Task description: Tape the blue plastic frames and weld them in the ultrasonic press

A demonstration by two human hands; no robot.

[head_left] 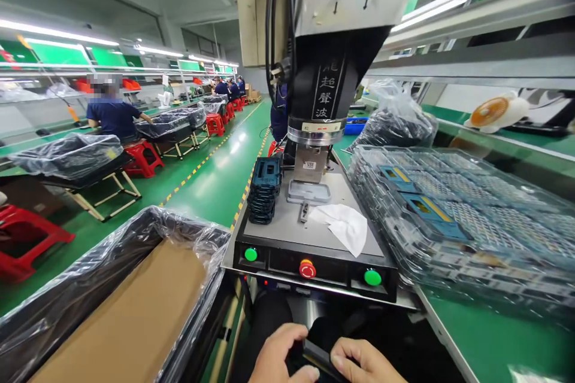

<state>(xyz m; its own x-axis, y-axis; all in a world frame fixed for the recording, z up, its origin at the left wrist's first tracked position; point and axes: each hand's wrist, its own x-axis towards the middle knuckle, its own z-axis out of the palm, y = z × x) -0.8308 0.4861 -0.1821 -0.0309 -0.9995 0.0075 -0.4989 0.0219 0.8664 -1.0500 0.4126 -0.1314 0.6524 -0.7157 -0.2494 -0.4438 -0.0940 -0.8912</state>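
Low in the view, in front of the machine, a dark, flat plastic part (pixel 320 356) is held between both hands. My left hand (pixel 279 356) grips its left end, thumb below and fingers curled over the top. At the other end, my right hand (pixel 362 361) pinches it with thumb and fingers. Above them stands an ultrasonic welding press, its metal horn (pixel 311 163) over a pale fixture (pixel 308 191). A stack of dark teal plastic frames (pixel 264 190) stands left of the fixture. A white cloth (pixel 345 228) lies to its right.
Two green buttons (pixel 372 277) flank a red stop button (pixel 308 268) on the front panel. At right are stacked clear trays (pixel 449 203) with parts. A plastic-lined bin (pixel 155 215) with cardboard stands at left. Beyond it, a person (pixel 112 114) sits at a line.
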